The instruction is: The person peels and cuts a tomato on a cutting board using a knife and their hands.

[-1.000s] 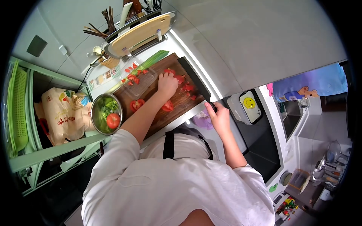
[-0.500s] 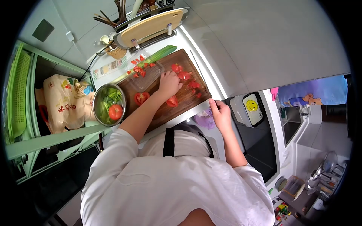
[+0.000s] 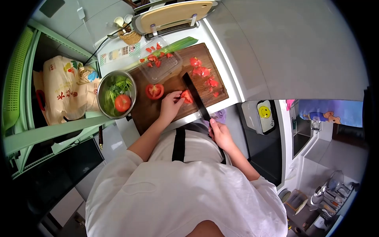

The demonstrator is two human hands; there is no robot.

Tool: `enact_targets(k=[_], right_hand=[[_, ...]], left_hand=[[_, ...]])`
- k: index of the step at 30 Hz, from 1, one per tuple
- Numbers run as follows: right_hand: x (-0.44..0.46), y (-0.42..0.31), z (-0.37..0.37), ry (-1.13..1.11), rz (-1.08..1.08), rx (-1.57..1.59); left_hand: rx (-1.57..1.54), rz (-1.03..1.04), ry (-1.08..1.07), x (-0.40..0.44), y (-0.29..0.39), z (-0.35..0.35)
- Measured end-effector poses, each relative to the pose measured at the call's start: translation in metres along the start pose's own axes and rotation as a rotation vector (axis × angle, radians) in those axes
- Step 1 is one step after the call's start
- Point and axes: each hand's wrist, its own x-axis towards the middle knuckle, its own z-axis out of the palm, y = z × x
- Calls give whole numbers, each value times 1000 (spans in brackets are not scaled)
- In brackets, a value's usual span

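Left grip (image 3: 171, 106) has shifted onto the tomato piece (image 3: 187, 96), fingers touching, apparently steadying it; right grip (image 3: 222, 137) clenched on the knife (image 3: 196, 94), blade now just beside it. Chopped bits (image 3: 202, 71) beyond blade, tomato half (image 3: 154, 91) left of left grip.

Paper bag (image 3: 69, 91) in green rack (image 3: 33, 98): red Chinese characters, blurred, not read with certainty. Patterned strip (image 3: 118, 54) near far left corner of bench (image 3: 233, 85): print too small. Lidded box (image 3: 252, 116): yellow smiley (image 3: 264, 111), dark lettering beside it illegible.
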Motion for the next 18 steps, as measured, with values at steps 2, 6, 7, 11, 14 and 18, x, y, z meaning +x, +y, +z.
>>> enact_targets(k=[2,6,7,11,14,18], right_hand=[[1,-5,3,1,2,-47],[5,-6,7,20,-35,-128],[5,-7,7,21,-34,-144],[6,-8,11,50,-33,-203],[6,-11,13,61,-26,-240],[7,-14,18,105,-72,-301]], left_hand=[[10,45,24,-1,-1,3],[28,88,61,0,6,5],[35,94,65,1,6,5],[57,138,83,5,5,7],[50,180,98,7,1,7],[49,197,93,8,-1,7]])
